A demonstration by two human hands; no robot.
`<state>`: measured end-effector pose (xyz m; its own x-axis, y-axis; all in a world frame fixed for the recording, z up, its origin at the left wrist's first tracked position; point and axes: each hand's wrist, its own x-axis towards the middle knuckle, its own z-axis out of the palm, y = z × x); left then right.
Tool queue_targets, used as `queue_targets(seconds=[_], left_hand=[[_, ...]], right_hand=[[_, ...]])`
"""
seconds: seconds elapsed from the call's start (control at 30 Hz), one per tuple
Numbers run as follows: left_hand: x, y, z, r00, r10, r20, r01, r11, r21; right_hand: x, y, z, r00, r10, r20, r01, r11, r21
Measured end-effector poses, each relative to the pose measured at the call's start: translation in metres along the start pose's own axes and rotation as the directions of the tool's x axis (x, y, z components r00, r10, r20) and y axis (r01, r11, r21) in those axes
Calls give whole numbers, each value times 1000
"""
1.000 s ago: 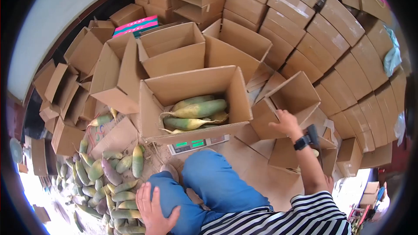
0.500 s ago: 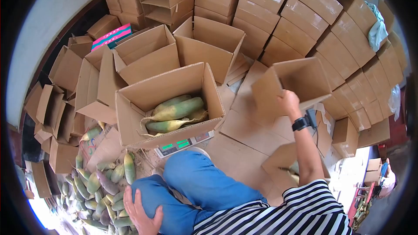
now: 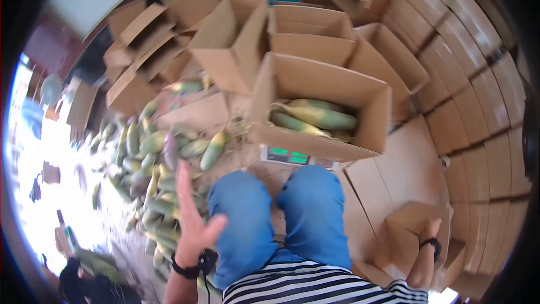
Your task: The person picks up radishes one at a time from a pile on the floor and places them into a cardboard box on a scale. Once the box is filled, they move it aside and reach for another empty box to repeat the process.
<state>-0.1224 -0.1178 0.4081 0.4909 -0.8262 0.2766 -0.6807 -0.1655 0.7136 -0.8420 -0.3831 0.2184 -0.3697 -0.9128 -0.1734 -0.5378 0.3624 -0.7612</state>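
My left hand (image 3: 197, 226) is open above my left knee, fingers spread, next to a heap of green and pale radishes (image 3: 160, 191). At the lower right, my right hand (image 3: 430, 231) is closed on the edge of a cardboard box (image 3: 402, 222); blur hides the exact grip. In front of my knees an open cardboard box (image 3: 326, 144) stands on a scale (image 3: 285, 156) with green lit digits. Several large green radishes (image 3: 320, 117) lie inside this box.
Open cardboard boxes (image 3: 315, 48) stand behind the scale, and more lie tipped at the left (image 3: 149, 34). Stacked boxes (image 3: 478, 112) form a wall at the right. Flattened cardboard (image 3: 405, 157) covers the floor. A dark-clothed person (image 3: 84, 281) is at the lower left.
My view has swung left. My left hand has lifted off my knee. My right hand has brought the box from the front right back beside me.
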Motion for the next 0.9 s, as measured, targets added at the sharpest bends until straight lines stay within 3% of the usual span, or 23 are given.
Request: queue_targets(seconds=[0.03,0.07,0.13,0.2,0.27,0.37,0.47,0.53,0.57,0.63,0.67,0.7,0.73,0.77,0.83,0.9], left_hand=[[1,-12,-10,986,-52,-157,51,999,-9],[2,-24,-25,946,-93,-310,89,996,-26],[-1,-29,-56,842,-72,-534,153,982,108],[-15,-40,-84,791,69,-608,229,888,399],[-30,-46,-103,759,194,-622,273,772,574],[-48,-51,-118,708,252,-660,323,715,620],[-63,-56,-128,652,244,-717,410,682,605],[-74,-67,-130,650,241,-721,446,647,618],[-82,-80,-130,619,195,-761,478,676,561],[-95,-120,-123,552,112,-826,507,742,439],[-109,-148,-111,546,29,-837,581,707,404],[-125,-175,-95,524,-136,-841,697,636,331],[-146,-206,-76,529,-229,-817,735,604,307],[-156,-217,-61,454,-464,-761,808,575,132],[-191,-259,-22,396,-639,-660,863,505,29],[-207,-279,-5,178,-863,-472,951,274,-142]], right_hand=[[14,8,-5,990,-30,-139,-26,921,-389],[27,21,-14,955,-131,-266,-99,704,-703],[31,-3,-13,903,-347,-253,5,597,-802],[47,-38,1,878,-425,-221,155,689,-708],[71,-72,23,862,-491,-124,268,650,-712],[76,-152,80,638,-764,93,668,489,-561],[-43,-296,144,535,-820,205,821,447,-354],[-84,-346,169,392,-865,314,908,309,-281],[-111,-368,179,386,-862,328,911,301,-282],[-170,-407,200,314,-844,434,943,329,-42],[-198,-419,206,304,-850,430,946,323,-31],[-225,-429,213,196,-850,489,972,235,18],[-246,-437,221,83,-839,538,987,144,73],[-260,-439,229,68,-844,533,987,134,85],[-279,-435,245,-50,-727,685,958,159,238],[-290,-426,266,-140,-690,710,951,106,290]])
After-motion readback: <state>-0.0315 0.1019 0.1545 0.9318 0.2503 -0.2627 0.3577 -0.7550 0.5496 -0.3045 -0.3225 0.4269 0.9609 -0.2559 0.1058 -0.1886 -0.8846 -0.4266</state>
